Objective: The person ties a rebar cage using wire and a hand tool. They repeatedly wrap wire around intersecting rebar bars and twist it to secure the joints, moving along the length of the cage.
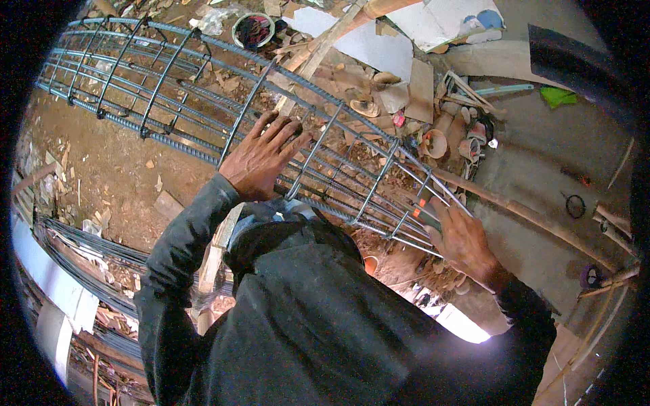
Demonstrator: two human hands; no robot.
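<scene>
"How does the left hand (261, 159) sit?"

"Palm down on the near side of the steel rebar cage (246, 109), wrist slightly bent, the dark sleeve (177, 247) rising to it from below. The fingers are loosely spread and a little bent over the bars, darkened at the tips. They look draped rather than clenched."

"And the right hand (466, 240)?"

"It's out at the cage's right end, forearm angled in from the lower right, back of the hand mostly toward us. Thumb and fingers are closed around a small dark tool (426, 218) with an orange patch (417, 207). Most of it is hidden, so I can't tell its kind."

"Where's the cage itself?"

"Right in front of the person, slanting from upper left down to the right, raised above the brown soil (125, 172). Long ribbed bars run lengthwise, with thinner hoops (168, 78) crossing them at intervals."

"What else is around?"

"More thin rods (101, 243) lie bundled at lower left. A rough wooden pole (535, 216) stretches across the smooth grey floor (521, 155) on the right, and a round pale-rimmed bucket (235, 32) with dark contents stands beyond the cage."
</scene>
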